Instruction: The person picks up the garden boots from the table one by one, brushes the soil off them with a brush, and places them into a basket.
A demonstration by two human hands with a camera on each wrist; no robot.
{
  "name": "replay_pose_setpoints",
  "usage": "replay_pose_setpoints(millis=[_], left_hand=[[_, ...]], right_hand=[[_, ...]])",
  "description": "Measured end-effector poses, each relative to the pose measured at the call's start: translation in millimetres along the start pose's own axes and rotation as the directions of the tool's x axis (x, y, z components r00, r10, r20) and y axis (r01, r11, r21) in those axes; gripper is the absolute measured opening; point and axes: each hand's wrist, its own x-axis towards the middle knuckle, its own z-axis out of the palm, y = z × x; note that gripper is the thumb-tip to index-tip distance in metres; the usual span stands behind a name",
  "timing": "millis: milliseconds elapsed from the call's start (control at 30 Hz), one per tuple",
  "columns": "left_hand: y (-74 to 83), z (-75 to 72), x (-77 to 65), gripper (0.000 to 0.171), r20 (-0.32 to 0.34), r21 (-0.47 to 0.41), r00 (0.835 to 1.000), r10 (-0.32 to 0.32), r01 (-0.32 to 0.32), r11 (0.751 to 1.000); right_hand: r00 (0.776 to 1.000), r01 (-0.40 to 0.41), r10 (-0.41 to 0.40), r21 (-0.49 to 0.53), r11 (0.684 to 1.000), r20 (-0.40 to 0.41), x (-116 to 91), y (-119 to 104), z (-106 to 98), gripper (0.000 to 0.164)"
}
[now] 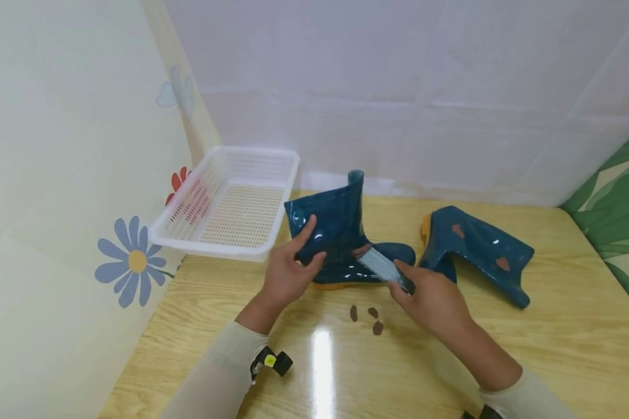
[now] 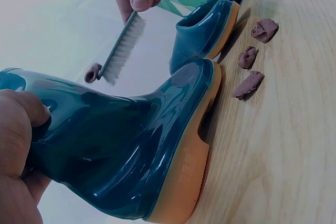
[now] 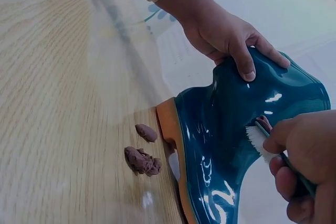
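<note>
A dark teal rain boot (image 1: 335, 224) with an orange sole stands on the table, its toe to the right. My left hand (image 1: 288, 273) grips its shaft, thumb and fingers pressing the glossy rubber. In my right hand (image 1: 435, 299) is a scrub brush (image 1: 381, 266) with white bristles (image 3: 257, 139), held by its handle at the boot's ankle. A brown mud-like clump (image 2: 93, 73) sits at the brush's tip. Several similar brown lumps (image 1: 378, 327) lie on the tabletop before the boot. The second boot (image 1: 474, 244) lies tipped over at the right, with brown patches on its shaft.
A white plastic basket (image 1: 280, 218) with a slotted bottom stands at the back left, behind my left hand. The wood-grain table (image 1: 215, 343) meets a pale wall covering (image 1: 346, 105) at the back. A flower-printed wall (image 1: 73, 174) borders the left side.
</note>
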Motion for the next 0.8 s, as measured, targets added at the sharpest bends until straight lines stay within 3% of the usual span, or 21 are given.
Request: replay_pose_setpoints(millis=[100,233,400,600,800], left_hand=[[0.1,-0.2,0.3,0.074,0.001,0.003,1.000,0.005,-0.005,1.000],[0.2,-0.4,0.6,0.074,0.000,0.007,1.000,0.016,-0.016,1.000],[1.0,-0.6,0.2,0.073,0.002,0.003,1.000,0.015,-0.015,1.000],[1.2,-0.3,0.1,0.073,-0.006,0.001,1.000,0.016,-0.016,1.000],[0.7,-0.2,-0.3,0.073,0.003,0.005,1.000,0.015,-0.015,1.000]], right_hand=[[1.000,0.030,-0.030,-0.018,0.999,0.001,-1.5,2.0,-1.6,0.048],[0.991,0.132,-0.132,-0.085,0.988,0.003,-5.1,4.7,-1.1,0.048],[0.962,0.241,-0.258,-0.165,0.956,-0.088,-6.8,10.7,1.0,0.045],[0.924,0.335,-0.353,-0.134,0.933,-0.150,-7.2,14.3,2.3,0.042],[0.907,0.394,-0.408,-0.129,0.910,-0.102,-9.8,15.1,5.9,0.040]])
